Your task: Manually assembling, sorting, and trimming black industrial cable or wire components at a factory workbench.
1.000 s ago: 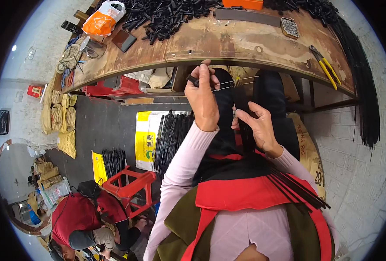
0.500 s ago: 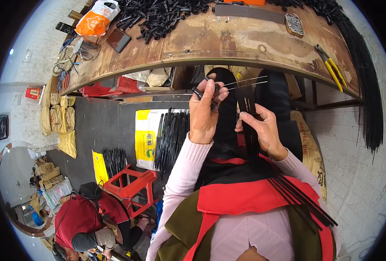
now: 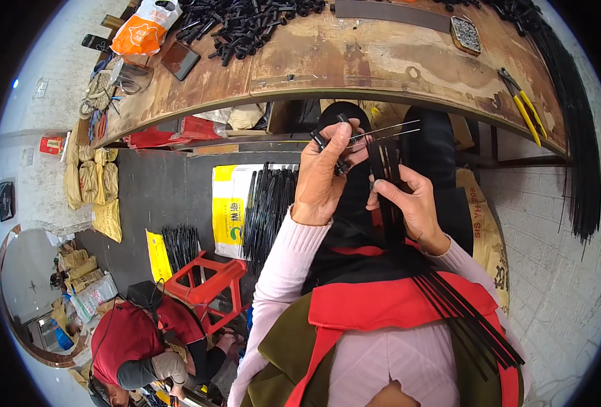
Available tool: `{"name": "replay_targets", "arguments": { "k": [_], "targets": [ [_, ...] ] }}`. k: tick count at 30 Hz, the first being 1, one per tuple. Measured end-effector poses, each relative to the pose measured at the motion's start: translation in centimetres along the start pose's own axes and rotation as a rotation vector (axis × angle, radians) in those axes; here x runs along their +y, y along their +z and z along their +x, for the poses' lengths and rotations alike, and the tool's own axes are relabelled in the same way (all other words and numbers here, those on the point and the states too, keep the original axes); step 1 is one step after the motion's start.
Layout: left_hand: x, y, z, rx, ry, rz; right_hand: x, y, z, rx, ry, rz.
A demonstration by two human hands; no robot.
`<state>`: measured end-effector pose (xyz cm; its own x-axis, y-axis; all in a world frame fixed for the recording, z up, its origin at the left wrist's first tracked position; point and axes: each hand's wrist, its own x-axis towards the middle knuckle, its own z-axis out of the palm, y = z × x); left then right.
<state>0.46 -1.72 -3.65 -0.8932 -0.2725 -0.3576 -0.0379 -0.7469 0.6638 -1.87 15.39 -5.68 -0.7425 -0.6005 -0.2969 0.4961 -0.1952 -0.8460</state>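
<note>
Left hand: pinching thin metal rods and small black caps.
Right hand: gripping black strips, just beside.
Workbench: far.

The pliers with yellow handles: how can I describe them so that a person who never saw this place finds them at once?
Look at the long worn wooden workbench curving across the top. Follow its front edge to the right end, past the small tray of metal bits. The pliers lie there alone, the only bright yellow tool on the bench; everything else nearby is black rods.
</note>
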Motion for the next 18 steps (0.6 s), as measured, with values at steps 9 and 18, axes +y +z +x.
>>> {"name": "replay_targets", "arguments": {
  "k": [9, 18],
  "targets": [
    [-0.3, 0.54, 0.0, 0.018, 0.028, 0.093, -0.16, -0.04, 0.09, -0.005, -0.004, 0.002],
    [-0.5, 0.55, -0.02, 0.028, 0.046, 0.059, 0.02, 0.1, 0.19, 0.012, -0.003, -0.013]
  ]
}}
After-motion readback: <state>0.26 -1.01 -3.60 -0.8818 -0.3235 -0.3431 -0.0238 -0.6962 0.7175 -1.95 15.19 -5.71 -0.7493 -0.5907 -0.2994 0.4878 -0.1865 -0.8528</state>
